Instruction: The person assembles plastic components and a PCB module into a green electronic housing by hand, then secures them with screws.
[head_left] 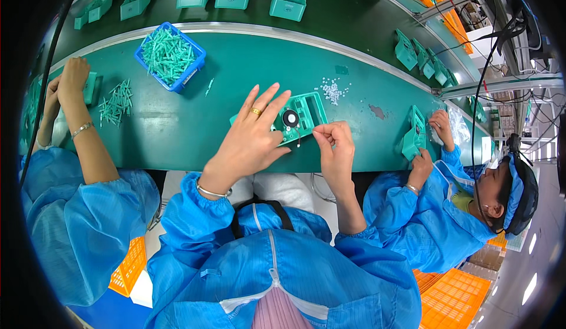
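A green plastic housing (306, 120), its inside facing up, lies on the green table in front of me. Set in it is a round black part with a white centre (290, 118), and a short thin wire (298, 140) hangs toward the near edge. My left hand (247, 137) is over the housing's left part, fingers stretched and spread, hiding that end. At the lower right corner of the housing, my right hand (337, 149) has its thumb and forefinger pinched together. Whatever is between those fingertips is too small to make out.
Small white pieces (333, 91) lie scattered beyond the housing. A blue bin (198, 55) holds green slim parts; more of these parts (117, 103) are heaped left. Co-workers' hands (73, 84) (441, 127) work on both sides. Green housings (288, 0) stand on the far belt.
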A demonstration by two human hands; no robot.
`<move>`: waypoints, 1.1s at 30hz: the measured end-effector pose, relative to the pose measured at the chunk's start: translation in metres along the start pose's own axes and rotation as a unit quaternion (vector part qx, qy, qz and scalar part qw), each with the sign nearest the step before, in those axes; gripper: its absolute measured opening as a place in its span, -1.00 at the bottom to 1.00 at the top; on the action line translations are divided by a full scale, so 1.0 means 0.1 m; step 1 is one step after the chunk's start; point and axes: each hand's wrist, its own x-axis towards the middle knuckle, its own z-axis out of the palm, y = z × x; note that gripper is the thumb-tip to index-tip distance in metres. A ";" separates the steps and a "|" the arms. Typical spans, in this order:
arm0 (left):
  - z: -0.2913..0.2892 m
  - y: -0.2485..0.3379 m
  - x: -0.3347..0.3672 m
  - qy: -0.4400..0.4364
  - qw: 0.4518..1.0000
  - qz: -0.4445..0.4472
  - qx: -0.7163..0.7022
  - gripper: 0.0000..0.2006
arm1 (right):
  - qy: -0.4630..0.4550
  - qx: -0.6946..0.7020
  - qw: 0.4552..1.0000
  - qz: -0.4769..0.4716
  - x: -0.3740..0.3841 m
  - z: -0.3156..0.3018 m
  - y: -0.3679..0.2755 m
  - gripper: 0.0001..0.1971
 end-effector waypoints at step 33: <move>0.25 0.02 -0.23 0.131 0.964 -0.202 -0.113 0.00 | -0.087 -0.089 0.992 -0.006 1.02 0.55 -0.06 -0.93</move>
